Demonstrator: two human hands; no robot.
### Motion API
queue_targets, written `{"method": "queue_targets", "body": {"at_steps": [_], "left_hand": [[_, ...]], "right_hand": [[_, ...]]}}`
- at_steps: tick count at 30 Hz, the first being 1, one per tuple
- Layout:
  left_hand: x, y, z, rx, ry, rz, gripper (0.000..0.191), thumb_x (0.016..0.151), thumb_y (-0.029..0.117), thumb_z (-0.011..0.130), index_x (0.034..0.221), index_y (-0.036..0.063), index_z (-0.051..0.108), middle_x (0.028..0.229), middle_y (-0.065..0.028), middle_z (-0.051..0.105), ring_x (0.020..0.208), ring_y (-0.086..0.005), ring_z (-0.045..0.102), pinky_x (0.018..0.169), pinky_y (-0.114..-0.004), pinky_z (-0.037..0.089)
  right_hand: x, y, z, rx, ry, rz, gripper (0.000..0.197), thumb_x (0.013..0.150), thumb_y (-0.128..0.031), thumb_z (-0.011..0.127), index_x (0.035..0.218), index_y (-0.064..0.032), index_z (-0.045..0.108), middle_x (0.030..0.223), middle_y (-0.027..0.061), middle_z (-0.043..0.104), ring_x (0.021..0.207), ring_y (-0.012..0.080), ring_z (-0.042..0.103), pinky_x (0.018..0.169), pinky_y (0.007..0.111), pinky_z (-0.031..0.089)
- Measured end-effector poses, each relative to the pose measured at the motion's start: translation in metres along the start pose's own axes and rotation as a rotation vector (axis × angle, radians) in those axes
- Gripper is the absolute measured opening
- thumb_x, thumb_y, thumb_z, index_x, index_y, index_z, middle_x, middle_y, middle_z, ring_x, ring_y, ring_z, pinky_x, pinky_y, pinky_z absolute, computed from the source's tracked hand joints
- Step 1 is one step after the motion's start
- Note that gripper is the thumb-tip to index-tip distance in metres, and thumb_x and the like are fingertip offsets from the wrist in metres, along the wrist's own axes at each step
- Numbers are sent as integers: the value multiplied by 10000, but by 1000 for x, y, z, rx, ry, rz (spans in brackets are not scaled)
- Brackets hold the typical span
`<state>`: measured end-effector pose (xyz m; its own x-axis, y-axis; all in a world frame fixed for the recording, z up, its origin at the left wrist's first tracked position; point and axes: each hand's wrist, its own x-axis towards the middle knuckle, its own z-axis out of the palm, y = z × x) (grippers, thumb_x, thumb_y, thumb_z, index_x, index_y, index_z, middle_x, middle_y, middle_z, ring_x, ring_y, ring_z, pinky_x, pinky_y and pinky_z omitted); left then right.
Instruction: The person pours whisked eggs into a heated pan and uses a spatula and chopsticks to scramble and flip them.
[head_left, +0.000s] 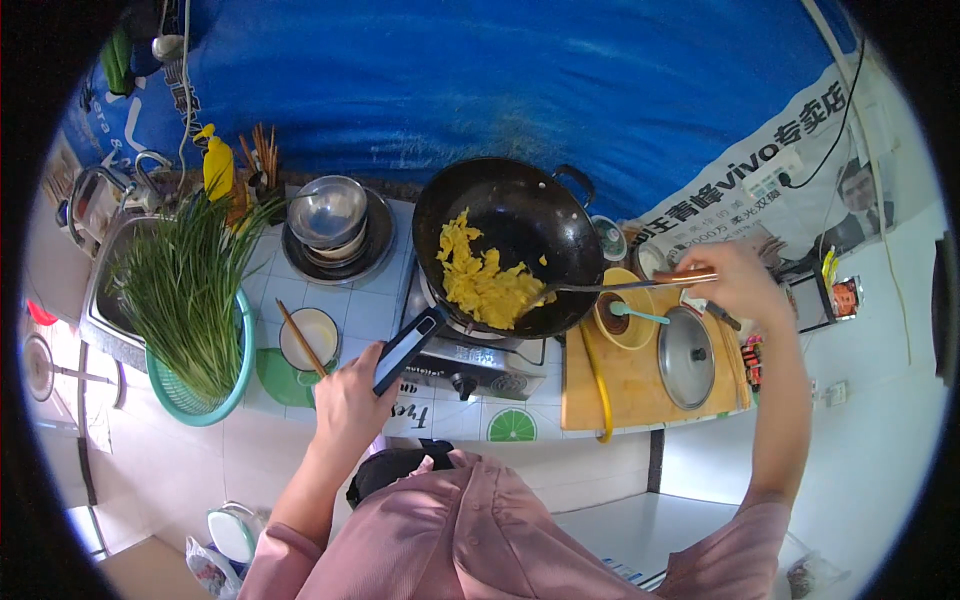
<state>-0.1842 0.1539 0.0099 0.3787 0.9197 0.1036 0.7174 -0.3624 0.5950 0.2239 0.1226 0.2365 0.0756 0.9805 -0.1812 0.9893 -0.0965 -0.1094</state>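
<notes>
A black wok (517, 217), tilted toward its lower left, sits over a portable gas stove (487, 375). Yellow scrambled egg (487, 289) lies along the wok's left and near side. My left hand (351, 397) grips the end of the wok's dark blue-and-black handle (411, 346). In my right hand (739, 281) is the wooden handle of a metal spatula (600, 286). The spatula's blade reaches into the wok and touches the egg at its right end; part of the blade is hidden by egg.
Left of the stove stand an enamel bowl (319, 337) with chopsticks (300, 337), stacked metal bowls (328, 214) and a green basket (240, 375) of long green leaves (180, 300) beside the sink (112, 289). On the right, a cutting board (637, 401) bears a yellow bowl (645, 300), a lid (684, 367) and a yellow hose (596, 375).
</notes>
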Motion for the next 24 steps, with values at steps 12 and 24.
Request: {"method": "queue_targets", "body": {"at_steps": [12, 24], "left_hand": [[-2, 1, 0, 20, 42, 2, 459, 733, 190, 775, 1140, 51, 613, 775, -155, 675, 663, -331, 665, 587, -394, 519], [2, 8, -3, 36, -2, -39, 445, 739, 201, 769, 1133, 55, 622, 726, -184, 670, 680, -345, 677, 636, -398, 543]], "right_hand": [[-28, 5, 2, -263, 222, 67, 294, 698, -32, 693, 979, -109, 658, 882, 117, 692, 787, 333, 649, 704, 420, 492], [9, 48, 65, 192, 317, 84, 215, 824, -212, 697, 984, -68, 697, 831, 109, 707, 774, 285, 678, 698, 387, 510]]}}
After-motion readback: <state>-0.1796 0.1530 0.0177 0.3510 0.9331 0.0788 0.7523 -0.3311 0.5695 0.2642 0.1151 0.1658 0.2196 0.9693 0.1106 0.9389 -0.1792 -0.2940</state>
